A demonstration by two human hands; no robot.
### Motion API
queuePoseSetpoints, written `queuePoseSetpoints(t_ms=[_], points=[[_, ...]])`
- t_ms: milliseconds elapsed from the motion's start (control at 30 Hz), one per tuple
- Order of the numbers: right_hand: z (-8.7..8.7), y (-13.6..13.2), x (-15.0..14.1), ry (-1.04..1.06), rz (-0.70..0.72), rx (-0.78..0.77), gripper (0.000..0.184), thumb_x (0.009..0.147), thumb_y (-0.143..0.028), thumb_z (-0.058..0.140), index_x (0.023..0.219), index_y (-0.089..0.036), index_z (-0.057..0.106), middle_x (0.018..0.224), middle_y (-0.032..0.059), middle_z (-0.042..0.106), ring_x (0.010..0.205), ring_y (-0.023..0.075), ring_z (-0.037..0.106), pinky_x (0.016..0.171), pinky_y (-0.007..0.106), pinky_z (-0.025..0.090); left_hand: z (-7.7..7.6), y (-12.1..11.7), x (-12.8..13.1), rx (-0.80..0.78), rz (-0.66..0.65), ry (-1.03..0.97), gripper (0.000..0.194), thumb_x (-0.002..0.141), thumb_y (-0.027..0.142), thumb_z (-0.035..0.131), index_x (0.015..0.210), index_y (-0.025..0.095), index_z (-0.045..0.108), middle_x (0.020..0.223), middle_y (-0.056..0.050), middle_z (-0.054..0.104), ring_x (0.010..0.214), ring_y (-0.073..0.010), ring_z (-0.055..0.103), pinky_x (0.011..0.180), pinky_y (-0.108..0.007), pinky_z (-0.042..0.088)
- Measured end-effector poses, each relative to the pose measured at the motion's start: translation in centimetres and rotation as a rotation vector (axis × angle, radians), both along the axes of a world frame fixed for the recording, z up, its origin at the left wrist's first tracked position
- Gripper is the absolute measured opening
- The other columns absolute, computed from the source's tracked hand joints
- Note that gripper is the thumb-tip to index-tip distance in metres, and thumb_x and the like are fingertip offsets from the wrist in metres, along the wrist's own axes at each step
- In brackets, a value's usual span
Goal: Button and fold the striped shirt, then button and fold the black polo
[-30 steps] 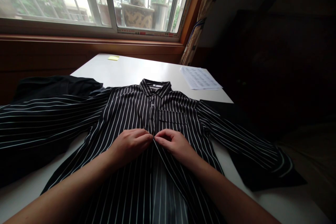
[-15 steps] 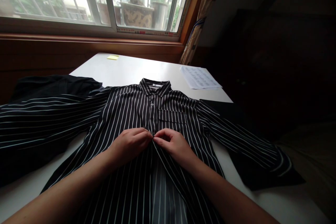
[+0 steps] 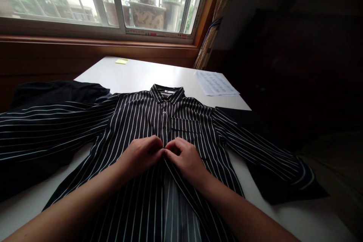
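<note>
A black shirt with white stripes (image 3: 136, 117) lies spread on its back, collar away from me and sleeves out to both sides. My left hand (image 3: 143, 155) pinches the front placket at mid-chest, thumb against fingers. Right beside it, fingertips touching, my right hand (image 3: 183, 157) pinches the other side of the same spot. The bit of cloth between the fingertips is mostly hidden. Above the hands the front is closed, with buttons (image 3: 164, 112) showing along the placket. Below them the two front edges part, and the greyish inside of the back (image 3: 178, 211) shows.
The shirt rests on a white table (image 3: 136, 73). Dark clothing (image 3: 59, 90) is heaped at the left, and more dark cloth (image 3: 280, 181) lies under the right sleeve. Printed sheets (image 3: 216, 83) and a yellow sticky note (image 3: 121, 61) lie toward the back, below a window (image 3: 153, 3).
My left thumb and fingers have shifted, opening a small gap behind the pinch. Both hands stay at the same place on the placket; the shirt lies almost as before.
</note>
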State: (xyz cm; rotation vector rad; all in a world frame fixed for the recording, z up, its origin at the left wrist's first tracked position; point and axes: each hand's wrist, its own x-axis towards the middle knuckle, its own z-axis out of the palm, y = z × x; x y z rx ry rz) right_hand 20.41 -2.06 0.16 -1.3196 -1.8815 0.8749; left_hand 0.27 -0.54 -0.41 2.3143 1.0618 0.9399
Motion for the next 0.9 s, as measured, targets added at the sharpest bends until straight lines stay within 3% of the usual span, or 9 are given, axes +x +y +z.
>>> queuePoseSetpoints(t_ms=[233, 900], points=[[-0.31, -0.17, -0.34, -0.061, -0.008, 0.063, 0.007, 0.086, -0.016, 0.07, 0.082, -0.02, 0.066, 0.08, -0.0015, 0.063, 0.077, 0.0145, 0.061, 0.071, 0.028, 0.046, 0.14, -0.03, 0.08, -0.147, 0.017, -0.032, 0.008, 0.088, 0.012, 0.061, 0.093, 0.018, 0.064, 0.081, 0.002, 0.068, 0.07, -0.0109, 0.064, 0.065, -0.022, 0.048], [0.02, -0.31, -0.4, -0.093, -0.016, 0.058, 0.007, 0.085, -0.015, 0.069, 0.082, -0.021, 0.066, 0.081, -0.001, 0.063, 0.077, 0.0148, 0.061, 0.072, 0.028, 0.048, -0.15, 0.07, -0.01, -0.191, 0.03, -0.026, 0.006, 0.089, 0.014, 0.062, 0.092, 0.02, 0.062, 0.081, 0.003, 0.067, 0.07, -0.0111, 0.063, 0.065, -0.022, 0.046]])
